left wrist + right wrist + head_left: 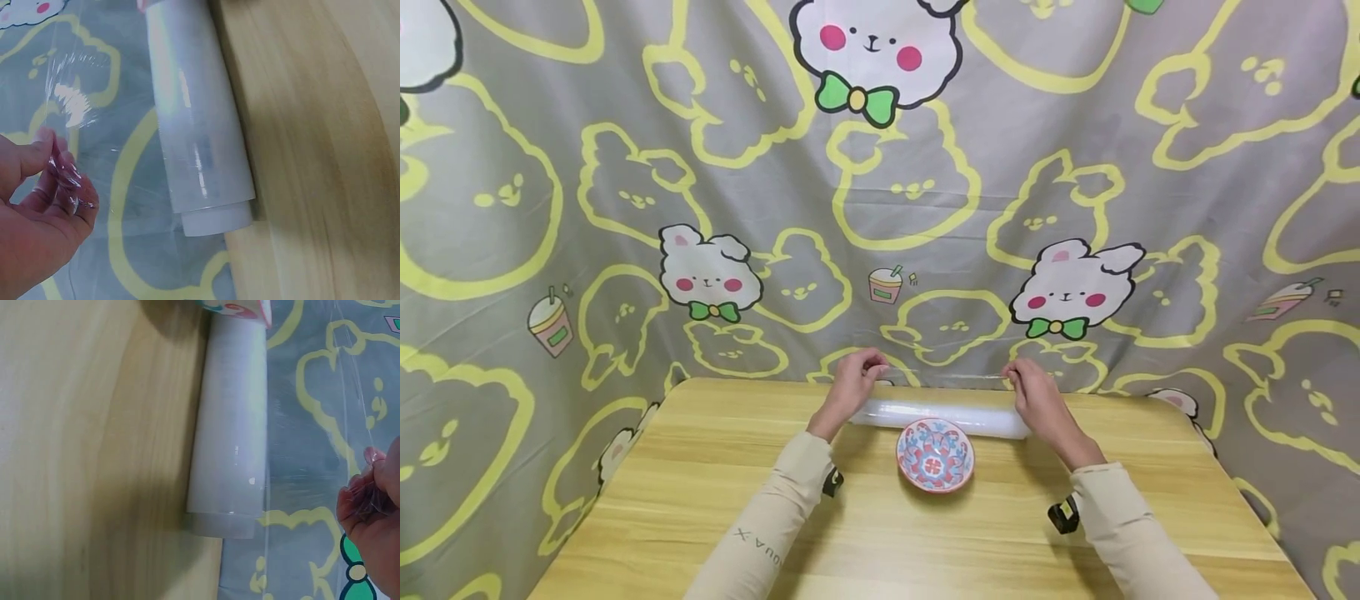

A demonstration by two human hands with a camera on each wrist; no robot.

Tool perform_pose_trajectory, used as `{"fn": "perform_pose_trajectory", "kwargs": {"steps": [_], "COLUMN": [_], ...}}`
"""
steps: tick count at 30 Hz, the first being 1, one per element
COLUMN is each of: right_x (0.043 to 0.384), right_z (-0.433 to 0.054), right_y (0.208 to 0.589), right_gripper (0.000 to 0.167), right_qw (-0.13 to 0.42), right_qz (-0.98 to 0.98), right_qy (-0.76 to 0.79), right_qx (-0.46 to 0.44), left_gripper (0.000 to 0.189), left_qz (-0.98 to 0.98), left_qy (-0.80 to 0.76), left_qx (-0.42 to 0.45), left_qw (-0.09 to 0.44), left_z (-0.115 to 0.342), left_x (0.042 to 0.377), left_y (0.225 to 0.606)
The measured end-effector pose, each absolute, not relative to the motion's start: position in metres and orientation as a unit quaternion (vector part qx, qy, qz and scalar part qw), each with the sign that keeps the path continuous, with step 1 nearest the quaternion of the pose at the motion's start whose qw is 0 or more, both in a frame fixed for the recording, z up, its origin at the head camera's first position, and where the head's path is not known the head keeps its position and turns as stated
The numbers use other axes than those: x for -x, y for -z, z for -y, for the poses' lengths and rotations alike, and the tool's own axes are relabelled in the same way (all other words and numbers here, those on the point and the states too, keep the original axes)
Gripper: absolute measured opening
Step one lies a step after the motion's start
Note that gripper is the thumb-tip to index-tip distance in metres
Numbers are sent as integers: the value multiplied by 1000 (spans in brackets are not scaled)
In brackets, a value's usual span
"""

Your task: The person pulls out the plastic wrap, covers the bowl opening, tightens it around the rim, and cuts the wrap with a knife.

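Note:
A roll of clear plastic wrap (985,419) lies across the back of the table, its core showing at the end in the left wrist view. The left hand (853,385) pinches one corner of the loose film (75,106) between thumb and fingers. At the other corner, the right hand (1036,397) pinches the film too, some of it bunched in the fingers. Between the two hands the sheet stretches, see-through, beyond the roll. A patterned red, blue and white bowl (935,457) stands just in front of the roll, near its middle.
The wooden table (715,483) reaches back to a grey curtain (925,208) with yellow outlines and cartoon rabbits. Black wrist straps with small devices (1063,515) hang below both sleeves.

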State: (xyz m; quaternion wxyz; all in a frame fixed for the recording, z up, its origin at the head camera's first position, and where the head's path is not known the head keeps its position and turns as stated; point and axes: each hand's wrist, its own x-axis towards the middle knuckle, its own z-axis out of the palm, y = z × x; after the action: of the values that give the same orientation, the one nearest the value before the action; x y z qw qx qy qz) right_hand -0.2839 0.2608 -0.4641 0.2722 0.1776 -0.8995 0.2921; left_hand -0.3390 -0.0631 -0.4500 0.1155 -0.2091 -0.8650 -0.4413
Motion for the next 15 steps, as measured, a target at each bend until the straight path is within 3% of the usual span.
{"fn": "perform_pose_trajectory", "kwargs": {"steps": [15], "right_x": [281], "right_z": [-259], "right_y": [448], "right_gripper": [12], "right_qw": [285], "right_qz": [894], "right_qy": [-294], "right_qx": [-183], "left_gripper": [9], "left_qz": [861], "left_qy": [457], "left_qx": [192], "left_qw": [114], "left_z": [60], "left_x": [331], "left_y": [435]}}
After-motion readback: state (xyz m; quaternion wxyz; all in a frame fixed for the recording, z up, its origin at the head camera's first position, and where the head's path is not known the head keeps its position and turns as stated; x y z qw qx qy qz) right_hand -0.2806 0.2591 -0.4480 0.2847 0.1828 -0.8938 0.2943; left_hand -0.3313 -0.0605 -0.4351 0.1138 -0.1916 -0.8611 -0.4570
